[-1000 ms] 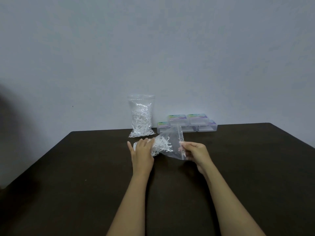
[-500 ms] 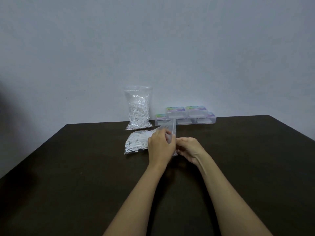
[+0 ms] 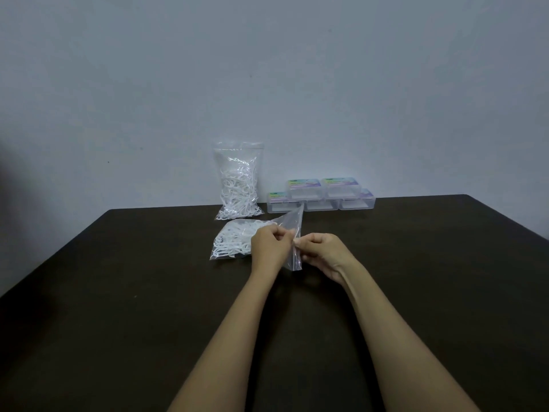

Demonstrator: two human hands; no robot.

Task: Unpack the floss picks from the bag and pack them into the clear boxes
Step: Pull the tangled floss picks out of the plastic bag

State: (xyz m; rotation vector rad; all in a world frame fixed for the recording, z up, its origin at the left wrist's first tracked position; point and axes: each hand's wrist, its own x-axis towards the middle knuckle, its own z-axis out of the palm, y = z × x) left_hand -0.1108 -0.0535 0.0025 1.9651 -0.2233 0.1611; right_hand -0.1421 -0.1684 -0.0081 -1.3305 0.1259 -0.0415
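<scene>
1. Now, mid-table: my left hand [image 3: 269, 248] and right hand [image 3: 322, 254] meet at the mouth of a clear zip bag [image 3: 289, 221]. Each pinches one side of its zip strip [image 3: 299, 224] between thumb and fingertips, so neither hand is free.
2. Seen from the head camera, the bag lies on the dark table [image 3: 118, 292] with its long axis roughly parallel to the far edge. The mouth end is lifted off the surface at the right and the closed bottom rests at the left.
3. White floss picks [image 3: 234, 239] sit heaped in that bottom end. They lie left of my grip, on the left hand's side and apart from the pinch.
4. I judge the step in hand to be parting the seal. The two pinches face each other across the strip, so the pull should run left against right, across the strip rather than along it. Whether the seal has begun to part I cannot tell.
5. Clear boxes [image 3: 320, 193], five in two tiers with lids down, wait at the far edge, right of centre, beyond the raised mouth. The right hand is the nearer to them.
6. A second bag [image 3: 239, 182] of picks stands upright at the far edge, just behind the first and left of the boxes.
</scene>
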